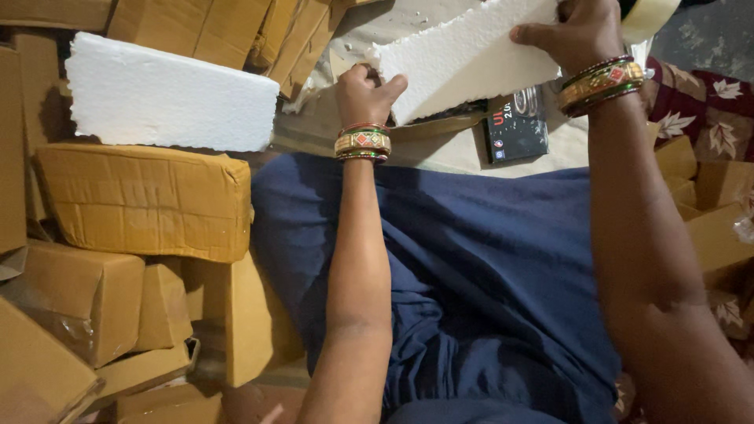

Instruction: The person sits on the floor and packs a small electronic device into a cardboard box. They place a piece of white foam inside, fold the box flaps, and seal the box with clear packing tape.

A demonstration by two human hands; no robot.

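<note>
Both my hands hold a white foam sheet (463, 55) with ragged edges, tilted upward to the right at the top of the view. My left hand (367, 93) grips its lower left corner. My right hand (577, 31) clasps its upper right part. Both wrists carry gold, red and green bangles. Under the sheet lies a small black box (516, 126) on flattened cardboard (440, 153). My lap is covered with dark blue cloth (471, 267).
A thick white foam block (169, 94) rests on taped brown cartons (141, 200) stacked at the left. More cartons (715, 220) sit at the right beside a maroon flowered cloth (707, 102). A roll of tape (648, 16) shows at the top right.
</note>
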